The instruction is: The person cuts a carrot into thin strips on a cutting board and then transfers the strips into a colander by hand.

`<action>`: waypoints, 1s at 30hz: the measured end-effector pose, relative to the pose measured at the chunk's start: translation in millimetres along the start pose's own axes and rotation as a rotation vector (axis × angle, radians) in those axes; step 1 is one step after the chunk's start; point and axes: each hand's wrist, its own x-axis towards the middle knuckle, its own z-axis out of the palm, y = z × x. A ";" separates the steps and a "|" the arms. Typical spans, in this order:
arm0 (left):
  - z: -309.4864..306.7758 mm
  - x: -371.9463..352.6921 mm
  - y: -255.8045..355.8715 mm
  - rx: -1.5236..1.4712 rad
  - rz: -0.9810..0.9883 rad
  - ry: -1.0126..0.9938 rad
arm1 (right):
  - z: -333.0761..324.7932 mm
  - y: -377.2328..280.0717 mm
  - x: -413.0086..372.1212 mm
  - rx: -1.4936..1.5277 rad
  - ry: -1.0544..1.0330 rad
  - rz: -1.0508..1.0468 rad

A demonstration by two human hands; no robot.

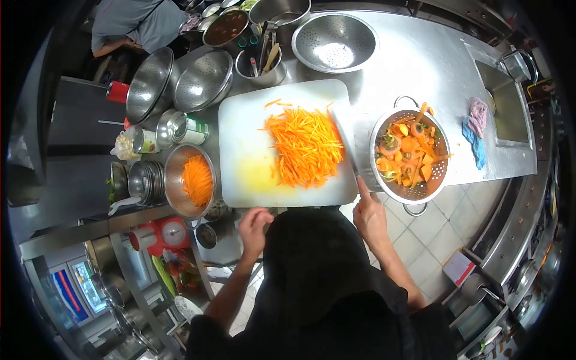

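A large pile of orange carrot strips lies on the white cutting board, which has a yellow stain on its left part. My right hand grips a knife by its handle. The blade runs along the right side of the pile, pointing away from me. By the board's front left edge is my left hand, its fingers loosely bent and nothing seen in them. Left of the board, a metal bowl holds more carrot strips. On the right stands a colander of carrot ends and peelings.
Behind the board are an empty colander, a utensil pot and a pot of brown liquid. Cloths lie near the sink. A red scale is at lower left. Another person stands at upper left.
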 end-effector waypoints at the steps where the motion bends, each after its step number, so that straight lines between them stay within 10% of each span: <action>1: -19.0 -14.2 -26.2 -0.158 -0.144 0.028 | 0.8 4.0 1.8 0.006 -0.010 -0.078; 7: -111.0 -32.8 -71.1 -0.759 -0.560 0.225 | 2.8 12.9 14.4 0.069 0.048 -0.071; 15: -144.9 14.5 -76.2 -0.991 -0.570 0.216 | 35.8 16.3 18.6 -0.105 0.247 0.148; 30: -128.2 47.9 -121.8 -1.234 -0.389 0.405 | 44.9 -18.2 -19.6 -0.227 0.399 -0.055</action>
